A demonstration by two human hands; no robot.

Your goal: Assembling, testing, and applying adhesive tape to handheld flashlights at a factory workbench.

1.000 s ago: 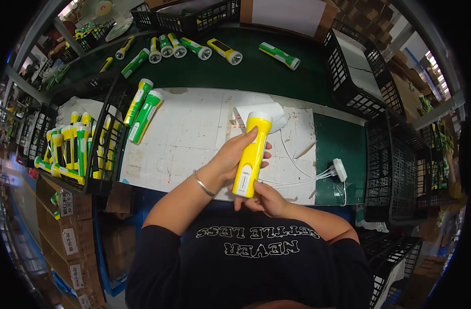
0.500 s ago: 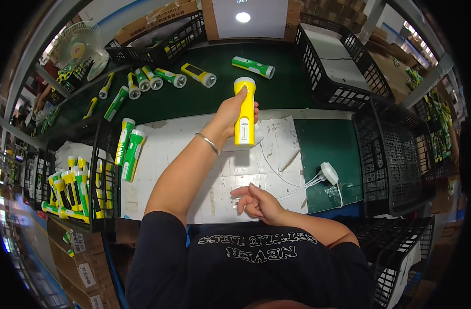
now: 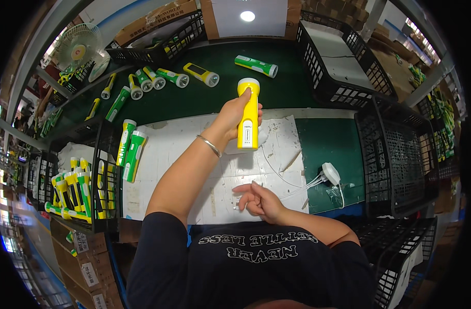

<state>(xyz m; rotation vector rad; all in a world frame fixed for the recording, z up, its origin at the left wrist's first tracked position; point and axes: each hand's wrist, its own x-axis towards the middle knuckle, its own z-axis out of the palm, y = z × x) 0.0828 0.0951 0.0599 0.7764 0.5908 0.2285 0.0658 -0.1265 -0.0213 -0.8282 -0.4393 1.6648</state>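
Note:
My left hand (image 3: 240, 114) is wrapped round a yellow flashlight (image 3: 248, 131) with a white rim, its head pointing away from me over the white work sheet (image 3: 194, 149). The thumb lies on top, near the head. Straight ahead, a bright round light spot (image 3: 247, 16) shows on a white board (image 3: 228, 24). Low in the middle, my right hand (image 3: 261, 202) is loosely curled with the index finger stretched forward. Small metallic bits show at its fingertips, too small to name. White cables (image 3: 300, 191) run from a round white piece (image 3: 330, 173) toward this hand.
Several green and yellow flashlights (image 3: 201, 74) lie across the green table (image 3: 220, 56). Two green ones (image 3: 134, 156) lean by the black crate (image 3: 104, 216) at left, which holds more. Black crates (image 3: 343, 95) stand at right and back. A fan (image 3: 80, 49) is far left.
The picture has shifted slightly. The yellow flashlight and the light spot are a little farther right. Both hands keep their pose.

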